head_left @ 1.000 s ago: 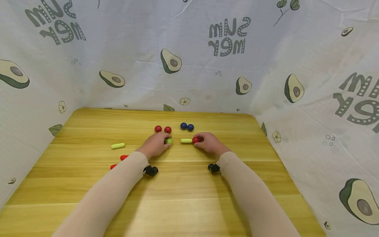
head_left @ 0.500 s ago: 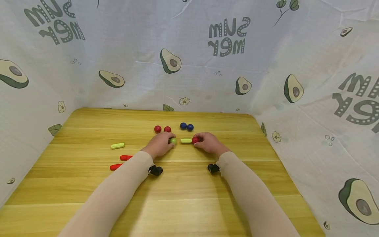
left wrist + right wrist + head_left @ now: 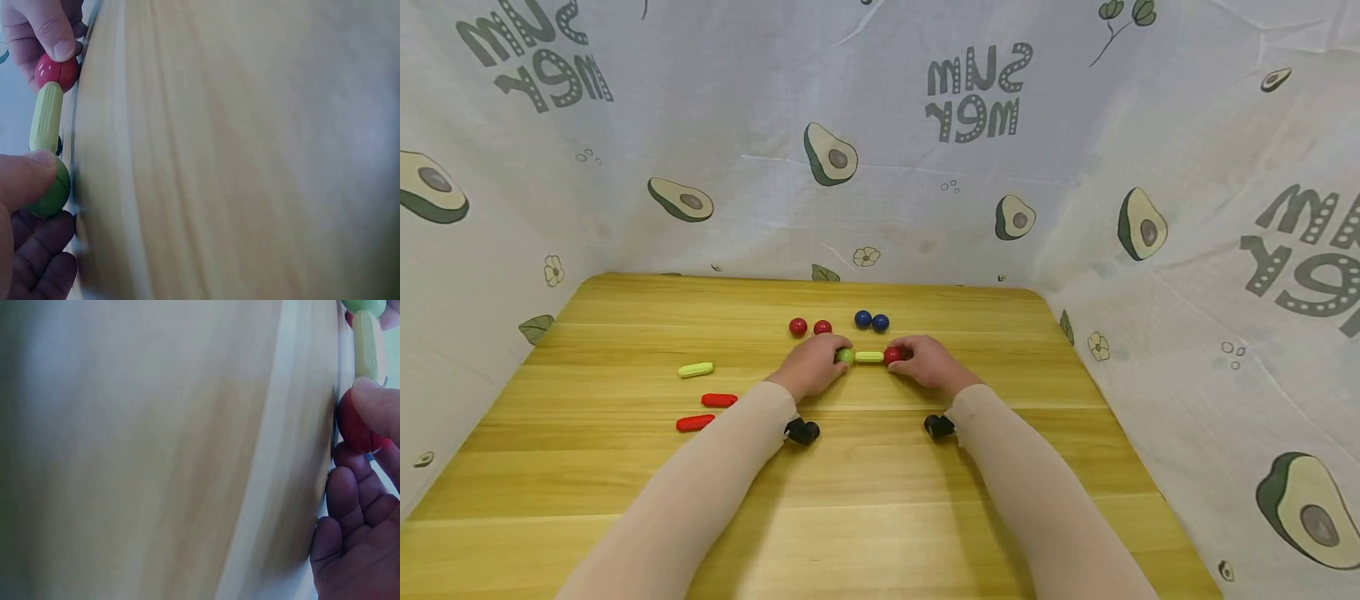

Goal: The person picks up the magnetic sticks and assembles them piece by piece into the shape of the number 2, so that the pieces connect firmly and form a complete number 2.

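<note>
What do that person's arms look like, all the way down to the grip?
The left sleeve and right sleeve are long, plain and pale beige, reaching down to the wrists. A small black left gadget and a similar right gadget poke out there, on the inner side. The left grip and right grip are bare, with no gloves.

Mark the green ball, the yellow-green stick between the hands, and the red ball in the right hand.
Green ball (image 3: 55, 192), left wrist view: uncovered side.
Yellow-green stick (image 3: 869, 357), head view: middle of shaft.
Red ball (image 3: 354, 425), right wrist view: uncovered side.
</note>
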Available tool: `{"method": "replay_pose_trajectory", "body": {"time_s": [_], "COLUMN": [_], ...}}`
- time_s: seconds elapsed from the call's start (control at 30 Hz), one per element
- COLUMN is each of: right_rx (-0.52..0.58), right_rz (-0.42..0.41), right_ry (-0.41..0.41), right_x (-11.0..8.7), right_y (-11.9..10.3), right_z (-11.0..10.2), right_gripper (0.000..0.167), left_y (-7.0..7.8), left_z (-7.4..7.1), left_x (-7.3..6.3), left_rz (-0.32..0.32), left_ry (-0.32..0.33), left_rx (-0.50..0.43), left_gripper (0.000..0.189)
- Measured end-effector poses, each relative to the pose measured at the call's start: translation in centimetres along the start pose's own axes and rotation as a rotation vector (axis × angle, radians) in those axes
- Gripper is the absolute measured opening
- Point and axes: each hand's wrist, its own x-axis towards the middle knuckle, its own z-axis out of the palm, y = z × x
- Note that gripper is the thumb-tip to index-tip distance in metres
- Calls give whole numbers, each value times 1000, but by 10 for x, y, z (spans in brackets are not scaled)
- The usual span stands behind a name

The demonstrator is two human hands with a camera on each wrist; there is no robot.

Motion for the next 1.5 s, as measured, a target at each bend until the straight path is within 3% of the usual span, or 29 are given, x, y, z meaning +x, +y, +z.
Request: {"method": "replay_pose_trajectory", "body": {"time_s": [0.83, 1.17, 1.5], "right_rx": [-28, -25, -39], "right_rz": [27, -7, -3], "right_ry": [-9, -43, -42], "right_x": [2, -1, 2], "right_y": [-3, 3, 4], "right_z": [1, -2, -1], "right_gripper": [39, 51, 47], "left_y": [-5, -6, -8], "left_z": [3, 2, 1], "left_x": [2, 1, 0], "left_rz": [9, 1, -9], "left_ry": [9, 4, 9], "left_rx": [-17, -18, -34], "left_gripper": [44, 44, 46]}}
